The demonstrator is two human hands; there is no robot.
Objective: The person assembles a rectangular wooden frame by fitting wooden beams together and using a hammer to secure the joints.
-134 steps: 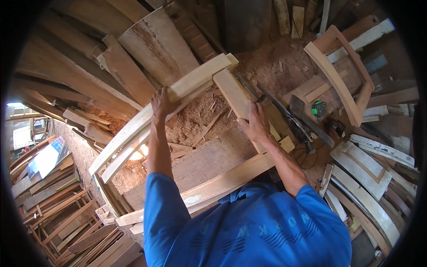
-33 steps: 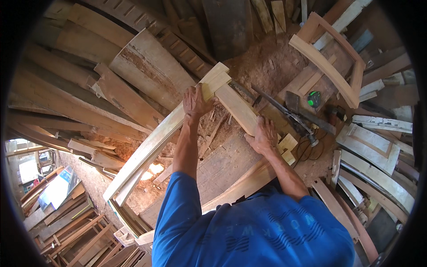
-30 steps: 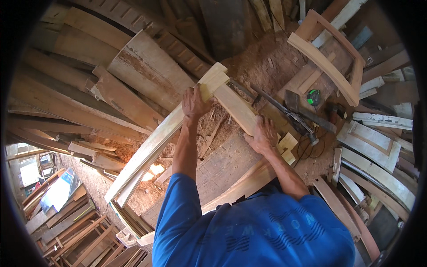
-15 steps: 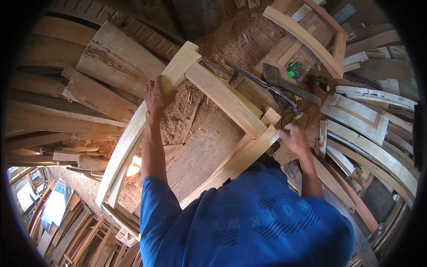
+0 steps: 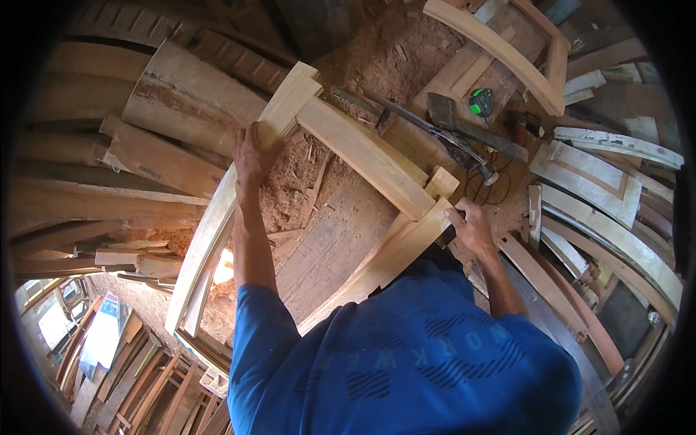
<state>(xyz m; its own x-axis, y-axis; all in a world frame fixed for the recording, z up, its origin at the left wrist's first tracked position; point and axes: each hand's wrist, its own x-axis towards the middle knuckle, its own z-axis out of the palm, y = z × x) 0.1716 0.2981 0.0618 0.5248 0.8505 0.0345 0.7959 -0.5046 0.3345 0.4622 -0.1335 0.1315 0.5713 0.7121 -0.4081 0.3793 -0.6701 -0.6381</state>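
Pale wooden frame (image 5: 362, 152) held propped over sawdust-strewn desk (image 5: 330, 243), amid stacked planks.
Top rail seated into left curved stile at upper corner; joint judged closed.
Left hand (image 5: 252, 154) observed with grip closed round left stile just below that corner.
Right hand (image 5: 473, 228) seen at right-hand joint, grip closed on small dark tool (image 5: 446, 235); kind not discernible.
Right joint judged unfinished: tenon end (image 5: 442, 181) protruding.
Assembly judged partly done.
Green tape measure (image 5: 479, 101) lying well apart.
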